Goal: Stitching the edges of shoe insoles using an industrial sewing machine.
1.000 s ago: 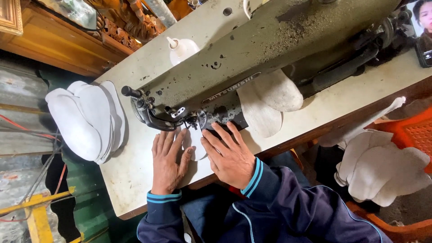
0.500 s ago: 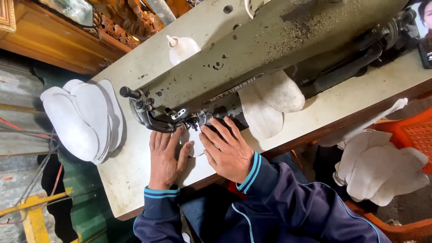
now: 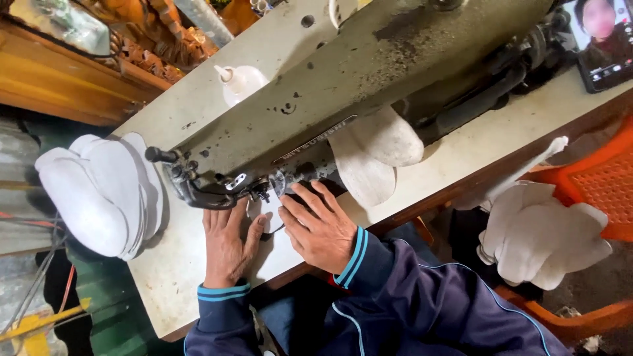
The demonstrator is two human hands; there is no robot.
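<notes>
Work in hand: both hands press a small white fabric piece (image 3: 267, 212) flat on the table (image 3: 171, 264) under the head of an industrial sewing machine (image 3: 343, 99).
Left hand: left hand (image 3: 227, 247) lies palm down, fingers spread and flat on the near edge of the piece; it grips nothing, only pins the cloth.
Right hand: right hand (image 3: 320, 227) lies palm down just beside the left, fingers extended toward the needle area, tips on or at the far side of the piece; no closed hold seen.
Piece location: between the two hands' fingertips and directly beyond them, at the presser foot (image 3: 260, 192); most of it is covered by the hands and the machine head.
Needle state: cannot tell whether it is down in the cloth.
Stack beyond the left hand: a pile of white cut pieces (image 3: 99, 191) sits at the table end, well apart from the grip.
Pieces beyond the right hand: two white pieces (image 3: 376, 155) lie under the machine arm, near the right fingertips.
Loose heap: more white pieces (image 3: 541, 231) rest off the table edge beside an orange crate (image 3: 600, 184).
Other items: white oil bottle (image 3: 241, 82) behind the machine; phone (image 3: 603, 39) at the far corner.
Progress judged: one piece is at the foot; which piles are sewn and which wait cannot be told, so the share done is unclear.
</notes>
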